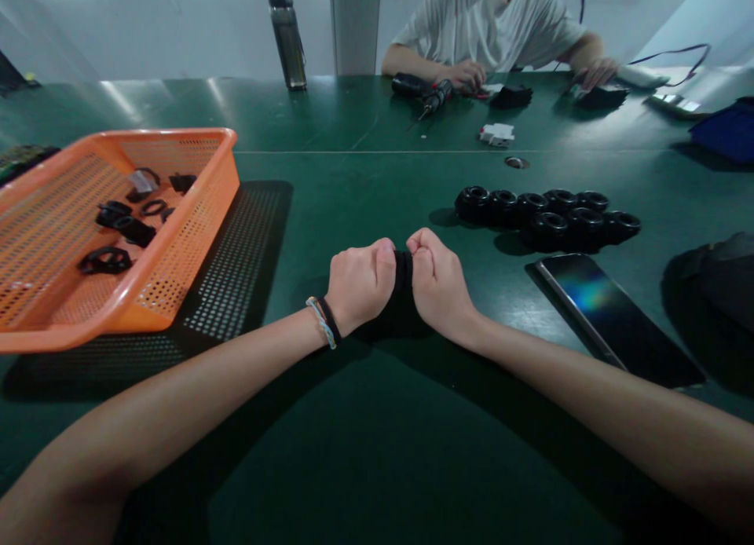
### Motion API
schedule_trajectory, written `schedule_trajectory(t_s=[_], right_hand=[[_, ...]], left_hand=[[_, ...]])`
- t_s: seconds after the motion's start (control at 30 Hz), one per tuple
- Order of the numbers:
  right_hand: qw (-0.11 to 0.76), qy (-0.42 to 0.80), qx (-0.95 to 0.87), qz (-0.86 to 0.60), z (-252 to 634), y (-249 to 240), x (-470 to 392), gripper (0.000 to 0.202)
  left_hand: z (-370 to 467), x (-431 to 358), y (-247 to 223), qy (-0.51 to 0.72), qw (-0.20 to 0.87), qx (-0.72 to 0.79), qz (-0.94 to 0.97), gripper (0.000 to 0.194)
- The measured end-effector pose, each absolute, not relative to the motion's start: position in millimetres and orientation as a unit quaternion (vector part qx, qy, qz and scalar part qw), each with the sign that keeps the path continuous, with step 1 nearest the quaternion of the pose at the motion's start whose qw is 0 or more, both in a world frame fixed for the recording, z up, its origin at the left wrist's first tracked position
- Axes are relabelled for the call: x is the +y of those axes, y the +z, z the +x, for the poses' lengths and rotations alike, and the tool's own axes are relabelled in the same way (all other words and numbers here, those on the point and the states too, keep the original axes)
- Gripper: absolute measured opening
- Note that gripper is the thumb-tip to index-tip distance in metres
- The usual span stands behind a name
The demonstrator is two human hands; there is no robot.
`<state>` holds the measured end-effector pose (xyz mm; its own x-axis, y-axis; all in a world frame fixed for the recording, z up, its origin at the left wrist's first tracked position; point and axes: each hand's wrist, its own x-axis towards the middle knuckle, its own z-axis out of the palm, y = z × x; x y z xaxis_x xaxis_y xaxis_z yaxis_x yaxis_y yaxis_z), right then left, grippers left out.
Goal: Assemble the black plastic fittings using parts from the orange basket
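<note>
Between my two fists a black cylindrical part (403, 272) shows as a narrow ridged band; the rest of it is hidden by my fingers. My left hand (364, 282), with a braided bracelet at the wrist, is closed around its left end. Around its right end my right hand (439, 284) is wrapped, thumb side up. Both hands are just above the green table, almost touching each other. To the right of my right hand stand several glossy black round parts (550, 229) with holes in their tops, grouped close together.
At the left stands an orange perforated basket (170, 294) with several black parts inside. A smartphone (618, 317) lies to the right, near a dark bundle (727, 274). Across the table (330, 129), a person (488, 34) works near a power drill (436, 97). A bottle (287, 46) stands at the back.
</note>
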<state>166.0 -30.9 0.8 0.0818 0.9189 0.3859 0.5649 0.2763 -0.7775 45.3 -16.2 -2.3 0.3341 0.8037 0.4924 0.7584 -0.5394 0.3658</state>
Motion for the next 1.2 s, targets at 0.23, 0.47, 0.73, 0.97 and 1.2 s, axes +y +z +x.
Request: schedule_trajectory(t_s=[0.23,0.47,0.73,0.97,1.2], right_hand=[[0.459,0.312,-0.577,-0.599,162.8,4.9,-31.5,0.021],[0.47,0.357,-0.553,-0.588,162.3,2.1,-30.9,0.021],[0.478,0.349,-0.561,-0.578,162.4,-3.2,-28.0,0.02],[0.467,0.096,-0.694,-0.539,175.0,-5.2,-18.1,0.009],[0.43,0.009,-0.781,-0.453,182.3,-2.7,-18.9,0.008]], left_hand=[[41.8,-12.2,0.5,0.321,-0.044,0.417,0.849,0.056],[37.2,-9.4,-0.2,0.326,-0.073,0.379,0.863,0.053],[37.3,-5.6,-0.7,0.338,-0.07,0.359,0.867,0.05],[49.0,-5.4,-3.7,0.387,0.199,0.451,0.779,0.049],[58.3,-13.6,-3.3,0.39,0.424,0.491,0.653,0.055]])
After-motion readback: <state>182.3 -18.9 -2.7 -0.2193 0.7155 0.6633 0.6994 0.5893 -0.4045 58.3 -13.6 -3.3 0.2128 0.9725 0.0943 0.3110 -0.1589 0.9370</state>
